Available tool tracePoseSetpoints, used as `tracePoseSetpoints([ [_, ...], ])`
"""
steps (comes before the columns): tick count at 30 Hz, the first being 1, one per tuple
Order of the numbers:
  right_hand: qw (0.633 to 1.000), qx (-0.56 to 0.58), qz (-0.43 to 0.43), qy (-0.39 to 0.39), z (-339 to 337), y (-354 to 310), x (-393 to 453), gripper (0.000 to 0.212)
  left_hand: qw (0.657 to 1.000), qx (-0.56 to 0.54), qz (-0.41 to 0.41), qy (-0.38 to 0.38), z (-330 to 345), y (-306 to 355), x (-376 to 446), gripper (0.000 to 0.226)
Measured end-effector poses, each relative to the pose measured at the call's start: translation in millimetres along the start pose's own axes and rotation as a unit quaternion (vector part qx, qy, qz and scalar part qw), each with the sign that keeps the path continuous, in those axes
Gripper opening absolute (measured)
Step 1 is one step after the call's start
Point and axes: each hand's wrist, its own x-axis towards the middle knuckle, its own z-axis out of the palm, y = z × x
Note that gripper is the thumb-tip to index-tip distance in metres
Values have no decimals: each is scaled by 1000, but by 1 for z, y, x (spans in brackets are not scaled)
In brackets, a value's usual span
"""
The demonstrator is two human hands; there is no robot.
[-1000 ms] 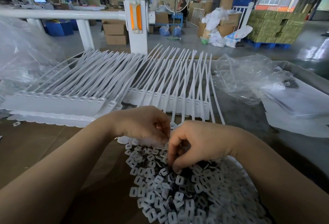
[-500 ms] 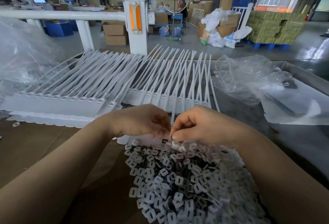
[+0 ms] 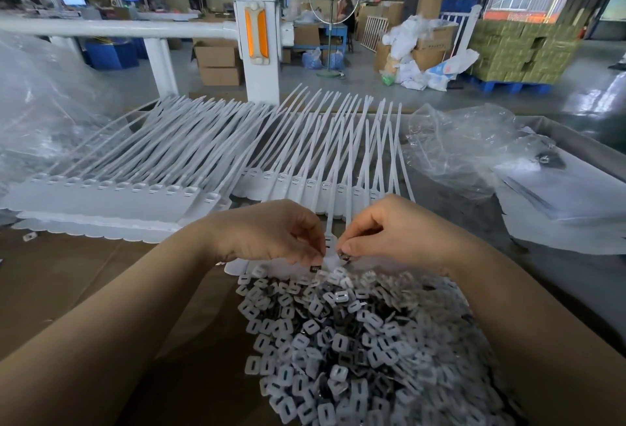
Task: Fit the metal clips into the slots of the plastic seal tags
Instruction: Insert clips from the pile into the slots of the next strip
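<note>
Both hands work just above the near heap of metal clips (image 3: pixel 338 341) on the counter (image 3: pixel 84 290). Left hand (image 3: pixel 271 232): fingers curled, pinching a small dark clip (image 3: pixel 315 268) at their tips. Right hand (image 3: pixel 389 232): fingers curled, pinching another clip (image 3: pixel 345 257) against the head of a white seal tag (image 3: pixel 330 246), whose strap runs away from the person. More seal tags (image 3: pixel 305 161) lie fanned in rows behind.

Judgement: clips are tiny, light, stiff and likely slick, so take them by the flat edges with fingertips. The tags look light with floppy straps; steady them at the rigid head beside the slot, not by the strap.
</note>
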Motion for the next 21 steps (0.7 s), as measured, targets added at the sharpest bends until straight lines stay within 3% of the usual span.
tracePoseSetpoints([
  [8,997,53,14,45,-1,3,2,9,998,-34,14,58,3,2,2,10],
  [15,997,57,26,44,-1,1,2,15,982,-35,108,152,11,7,3,26],
  [21,998,45,27,22,-2,-2,1,24,971,5,162,177,14,6,4,15],
])
